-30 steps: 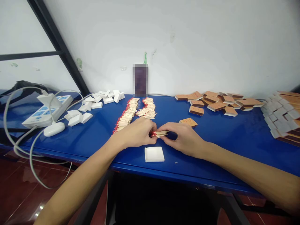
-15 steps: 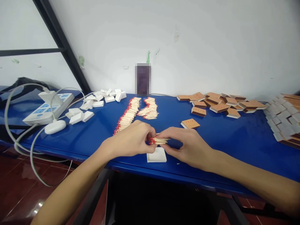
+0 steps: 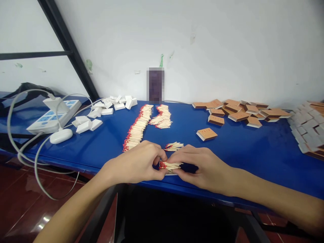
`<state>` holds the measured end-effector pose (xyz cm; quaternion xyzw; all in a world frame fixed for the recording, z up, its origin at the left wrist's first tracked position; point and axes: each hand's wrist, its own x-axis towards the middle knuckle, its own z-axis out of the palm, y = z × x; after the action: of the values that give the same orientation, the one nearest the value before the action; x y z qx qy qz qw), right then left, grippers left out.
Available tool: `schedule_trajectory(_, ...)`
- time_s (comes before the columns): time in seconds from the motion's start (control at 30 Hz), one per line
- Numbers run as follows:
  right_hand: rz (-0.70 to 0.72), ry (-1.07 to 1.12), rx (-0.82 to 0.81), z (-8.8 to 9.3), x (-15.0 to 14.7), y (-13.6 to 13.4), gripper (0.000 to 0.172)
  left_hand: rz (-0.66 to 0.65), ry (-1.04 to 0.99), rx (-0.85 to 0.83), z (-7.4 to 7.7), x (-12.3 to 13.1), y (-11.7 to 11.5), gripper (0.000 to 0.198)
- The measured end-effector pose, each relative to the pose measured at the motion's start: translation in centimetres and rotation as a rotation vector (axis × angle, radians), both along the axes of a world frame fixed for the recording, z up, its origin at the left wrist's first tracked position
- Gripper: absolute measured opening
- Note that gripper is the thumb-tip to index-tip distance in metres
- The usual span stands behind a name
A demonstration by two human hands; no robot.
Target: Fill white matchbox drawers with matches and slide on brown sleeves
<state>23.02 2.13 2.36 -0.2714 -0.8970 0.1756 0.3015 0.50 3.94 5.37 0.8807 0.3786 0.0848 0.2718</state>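
My left hand (image 3: 138,163) and my right hand (image 3: 198,165) meet near the front edge of the blue table (image 3: 253,155). Both pinch one small bundle of red-tipped matches (image 3: 169,165), held just over a white inner tray that is almost wholly hidden beneath it. A few loose matches (image 3: 173,146) lie just behind my fingers. A long row of matches (image 3: 138,127) and a shorter pile of matches (image 3: 160,117) stretch toward the wall. One orange matchbox sleeve (image 3: 207,134) lies alone to the right.
White inner trays (image 3: 101,113) are scattered at the back left beside a power strip (image 3: 52,116) with looping cables and a white adapter (image 3: 60,136). Orange matchboxes (image 3: 240,113) are heaped at the back right. Stacked boxes (image 3: 310,128) sit at the far right edge.
Both hands have carried the match bundle toward me and down onto the white tray, which they now cover. A few matches are left lying behind them.
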Motion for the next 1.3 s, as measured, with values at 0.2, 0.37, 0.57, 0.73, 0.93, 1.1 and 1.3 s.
schedule_trajectory(0.2,0.052,-0.045,-0.065,0.2,0.4,0.3,0.018,-0.003,-0.079,-0.033,-0.4,-0.4,-0.1,0.012)
schedule_trajectory(0.37,0.059,-0.074,-0.078,0.3,0.7,0.1,0.021,0.029,-0.132,-0.035,-0.5,-0.6,-0.4,0.016)
schedule_trajectory(0.57,0.075,-0.055,-0.086,0.4,0.8,0.1,0.028,0.045,-0.191,-0.013,-0.9,-1.2,-1.2,0.018)
schedule_trajectory(0.73,0.079,-0.091,-0.075,0.4,1.0,0.1,0.029,0.051,-0.192,0.021,-0.8,-1.4,-1.7,0.013)
schedule_trajectory(0.93,0.111,-0.083,-0.048,0.4,1.1,-0.1,0.033,0.051,-0.225,-0.006,-1.0,-1.5,-1.5,0.014)
schedule_trajectory(1.1,0.154,-0.101,-0.057,0.6,1.2,-0.1,0.043,0.049,-0.225,-0.020,-1.1,-1.6,-1.5,0.014)
schedule_trajectory(1.3,0.157,-0.101,-0.040,0.2,1.4,0.1,0.045,0.044,-0.234,0.010,-1.0,-1.4,-1.6,0.013)
